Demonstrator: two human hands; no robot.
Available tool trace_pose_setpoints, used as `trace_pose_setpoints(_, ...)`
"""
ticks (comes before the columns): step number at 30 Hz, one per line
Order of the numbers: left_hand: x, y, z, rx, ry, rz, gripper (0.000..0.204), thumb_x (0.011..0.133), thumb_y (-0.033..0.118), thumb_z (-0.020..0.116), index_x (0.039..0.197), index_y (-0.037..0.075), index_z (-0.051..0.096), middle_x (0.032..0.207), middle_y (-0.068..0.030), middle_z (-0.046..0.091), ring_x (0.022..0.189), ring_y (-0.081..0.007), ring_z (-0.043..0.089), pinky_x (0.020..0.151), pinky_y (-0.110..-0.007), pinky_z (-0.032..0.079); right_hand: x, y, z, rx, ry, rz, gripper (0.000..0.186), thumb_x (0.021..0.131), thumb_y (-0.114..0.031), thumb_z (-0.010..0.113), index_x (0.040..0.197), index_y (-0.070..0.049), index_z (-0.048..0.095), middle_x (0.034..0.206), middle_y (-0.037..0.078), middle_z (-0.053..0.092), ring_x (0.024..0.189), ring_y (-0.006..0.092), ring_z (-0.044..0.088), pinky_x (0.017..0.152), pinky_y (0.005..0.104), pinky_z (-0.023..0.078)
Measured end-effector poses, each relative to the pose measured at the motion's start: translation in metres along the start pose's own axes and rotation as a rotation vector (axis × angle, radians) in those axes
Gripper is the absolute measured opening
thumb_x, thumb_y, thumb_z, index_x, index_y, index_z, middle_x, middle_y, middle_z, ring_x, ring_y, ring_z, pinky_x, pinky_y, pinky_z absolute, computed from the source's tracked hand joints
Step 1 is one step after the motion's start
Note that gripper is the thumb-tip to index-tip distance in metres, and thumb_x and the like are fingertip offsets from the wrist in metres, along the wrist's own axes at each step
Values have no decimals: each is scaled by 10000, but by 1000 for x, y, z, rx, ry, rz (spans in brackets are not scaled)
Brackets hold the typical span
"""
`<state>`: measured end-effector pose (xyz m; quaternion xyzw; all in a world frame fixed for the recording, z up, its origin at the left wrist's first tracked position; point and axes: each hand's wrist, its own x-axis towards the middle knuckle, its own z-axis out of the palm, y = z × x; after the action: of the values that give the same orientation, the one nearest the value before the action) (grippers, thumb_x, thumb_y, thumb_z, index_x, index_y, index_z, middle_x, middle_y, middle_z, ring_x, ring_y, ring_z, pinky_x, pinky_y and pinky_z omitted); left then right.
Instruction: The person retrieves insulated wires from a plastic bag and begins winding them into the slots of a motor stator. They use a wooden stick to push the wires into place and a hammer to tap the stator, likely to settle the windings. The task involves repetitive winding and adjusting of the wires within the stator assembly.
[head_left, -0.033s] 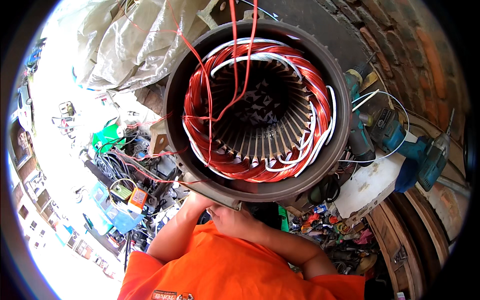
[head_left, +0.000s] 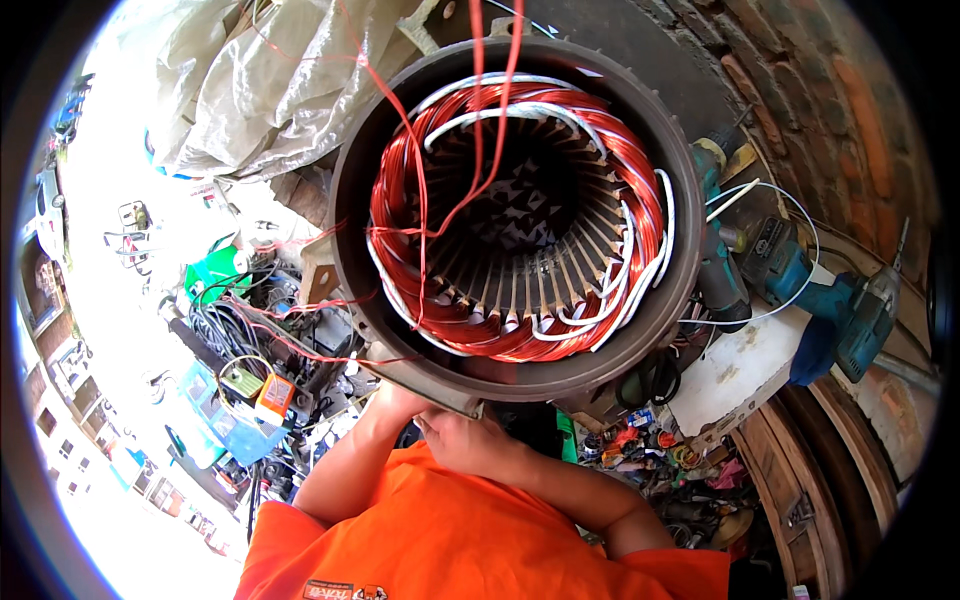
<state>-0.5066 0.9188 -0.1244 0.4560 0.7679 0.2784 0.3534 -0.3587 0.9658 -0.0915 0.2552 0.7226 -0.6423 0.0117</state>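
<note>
A motor stator point(head_left: 345, 290) in a dark round metal housing fills the upper middle, its open end facing up. Red copper windings point(head_left: 395, 210) ring the bore, bound with white sleeving point(head_left: 660, 235). Thin red lead wires point(head_left: 478, 120) rise from the windings and cross over the bore. Below the near rim my two hands meet close to my body. My left hand point(head_left: 400, 402) goes under the housing's edge, and its fingers are hidden. My right hand point(head_left: 460, 440) is curled closed beside it, next to the housing's metal foot; what it holds is hidden.
Blue-green cordless power tools point(head_left: 860, 310) lie at the right by a brick wall point(head_left: 850, 130). Cables point(head_left: 230, 330), an orange box point(head_left: 274, 397) and a green container point(head_left: 215, 273) crowd the left. Clear plastic sheeting point(head_left: 260, 90) hangs at the upper left. A wooden cabinet point(head_left: 790, 490) stands lower right.
The stator and its red leads sit very slightly farther right in the picture. My hands look the same.
</note>
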Motion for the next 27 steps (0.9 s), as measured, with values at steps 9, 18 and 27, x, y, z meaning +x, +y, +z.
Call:
trace_pose_setpoints(9, 21, 0, 6, -65, 31, 117, 369, 694, 320, 826, 954, 89, 704, 890, -86, 675, 841, -288, 625, 768, -419, 502, -16, -19, 7, 177, 108, 68, 141, 939, -116, 614, 969, -5, 695, 850, 199, 703, 773, 379, 693, 657, 441, 550)
trace_pose_setpoints(18, 18, 25, -23, -956, -374, -466, 132, 942, 105, 622, 986, -12, 665, 782, -50, 663, 631, -126, 617, 575, -259, 488, -42, -22, 46, 471, 381, 356, 246, 1042, -188, 530, 1059, 5, 682, 566, -14, 538, 502, 56, 501, 489, 238, 388)
trace_pose_setpoints(27, 1, 1, -17, -1035, -385, -334, 224, 946, 195, 651, 1037, -10, 664, 798, -27, 654, 619, -100, 581, 560, -251, 479, -33, -20, 84, 199, 499, 417, 316, 1058, -236, 504, 1118, 28, 668, 597, 29, 607, 492, 63, 484, 481, 236, 373)
